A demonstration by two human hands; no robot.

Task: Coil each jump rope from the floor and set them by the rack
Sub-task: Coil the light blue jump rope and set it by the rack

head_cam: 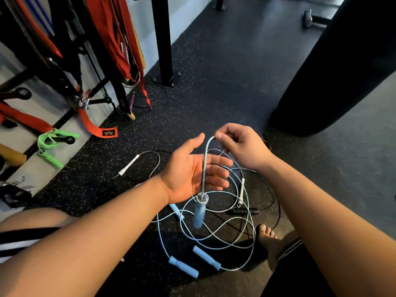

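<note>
Speckled black rubber floor (214, 86) runs between a rack (64, 67) hung with red straps and a dark punching bag (342, 71). The right hand (242, 146) pinches a jump rope's pale blue cord (205, 163) between thumb and fingers (220, 136), and its blue handle (199, 213) dangles straight below them, off the floor. The left hand (188, 174) is released, its fingers (216, 174) straight and spread just behind the hanging cord (whether they touch it I cannot tell). Beneath both sets of fingers lies a tangle of ropes (214, 234): more blue handles (183, 266) nearest the person, a black handle (244, 211) below the right fingers, a white handle (129, 165) left of the left fingers.
</note>
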